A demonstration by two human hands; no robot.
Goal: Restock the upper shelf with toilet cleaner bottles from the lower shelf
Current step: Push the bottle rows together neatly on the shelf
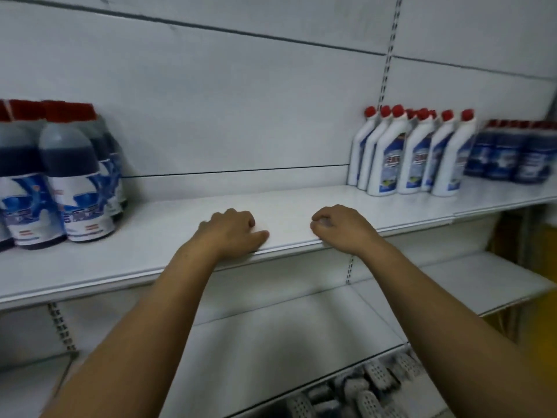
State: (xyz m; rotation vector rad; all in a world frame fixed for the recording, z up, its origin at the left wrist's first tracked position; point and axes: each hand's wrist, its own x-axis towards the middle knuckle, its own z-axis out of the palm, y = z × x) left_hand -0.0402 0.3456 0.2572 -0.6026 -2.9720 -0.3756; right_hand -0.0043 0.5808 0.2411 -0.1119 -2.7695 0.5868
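Several white toilet cleaner bottles (416, 155) with red caps and blue labels stand upright in a cluster at the right of the upper shelf (168, 233). My left hand (233, 232) rests on the shelf's front edge near the middle, fingers curled, holding nothing. My right hand (340, 226) lies a little to its right on the same edge, fingers curled under, also with nothing in it. The shelf board between the hands and the back panel is bare. The lower shelf (271, 342) below my forearms shows no bottles.
Dark blue bottles (72, 182) with red caps stand at the shelf's left end. A pack of dark blue bottles (512, 152) sits at the far right. Grey perforated items (355, 390) lie on the lowest shelf. A slotted upright (390, 46) divides the back panel.
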